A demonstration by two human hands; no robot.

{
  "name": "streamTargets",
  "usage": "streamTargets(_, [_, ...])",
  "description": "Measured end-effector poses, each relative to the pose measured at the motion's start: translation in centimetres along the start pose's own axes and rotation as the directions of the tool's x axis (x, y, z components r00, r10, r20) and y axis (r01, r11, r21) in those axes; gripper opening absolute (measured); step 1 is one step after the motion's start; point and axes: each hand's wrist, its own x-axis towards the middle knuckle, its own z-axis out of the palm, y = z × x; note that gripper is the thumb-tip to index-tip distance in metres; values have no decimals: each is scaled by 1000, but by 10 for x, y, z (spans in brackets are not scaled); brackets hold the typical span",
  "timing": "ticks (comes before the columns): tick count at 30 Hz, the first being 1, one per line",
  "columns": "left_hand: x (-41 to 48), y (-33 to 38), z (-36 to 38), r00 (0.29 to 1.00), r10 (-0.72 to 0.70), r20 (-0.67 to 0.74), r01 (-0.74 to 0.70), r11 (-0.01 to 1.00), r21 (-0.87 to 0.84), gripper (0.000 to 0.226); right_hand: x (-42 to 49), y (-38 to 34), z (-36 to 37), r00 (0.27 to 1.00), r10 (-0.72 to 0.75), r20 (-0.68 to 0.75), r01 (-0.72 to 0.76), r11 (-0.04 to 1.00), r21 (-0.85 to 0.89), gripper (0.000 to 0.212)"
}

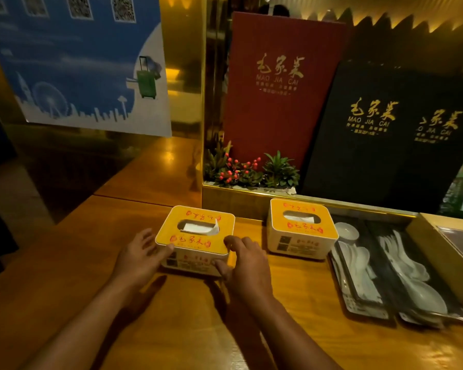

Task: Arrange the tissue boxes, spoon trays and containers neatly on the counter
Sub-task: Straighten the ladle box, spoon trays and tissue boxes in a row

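A white tissue box with a yellow lid [198,224] stands on the wooden counter [292,329], a tissue poking from its slot. My left hand [138,259] presses against its left near corner and my right hand [242,259] grips its right near corner. A second matching tissue box [301,227] stands to the right, apart from the first. Right of that lie two dark spoon trays [358,273] [414,276] filled with several white ceramic spoons, and a small white dish [346,231] sits at the far end of the nearer tray.
A gold-edged ledge [251,194] with a small planter of red berries [241,172] runs behind the boxes. Red and black menu covers [278,89] lean above it. A metal-rimmed container [449,241] sits at the far right. A blue poster [72,62] hangs at the left.
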Motion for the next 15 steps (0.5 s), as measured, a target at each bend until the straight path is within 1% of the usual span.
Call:
streamTargets(3, [6, 0, 13, 1000, 11, 17, -10, 1000, -28, 60, 5, 4, -3, 998, -47, -29, 43, 992, -119, 56])
streamTargets(4, [8, 2, 19, 999, 20, 25, -20, 999, -30, 55, 7, 7, -5, 998, -52, -44, 44, 987, -155, 55])
streamTargets(8, [20, 14, 45, 998, 27, 64, -23, 998, -50, 51, 19, 25, -14, 990, -78, -116, 38, 949, -312, 46])
streamTargets(15, [41, 29, 88, 996, 43, 77, -38, 997, -64, 48, 44, 55, -23, 992, -104, -73, 57, 877, -476, 48])
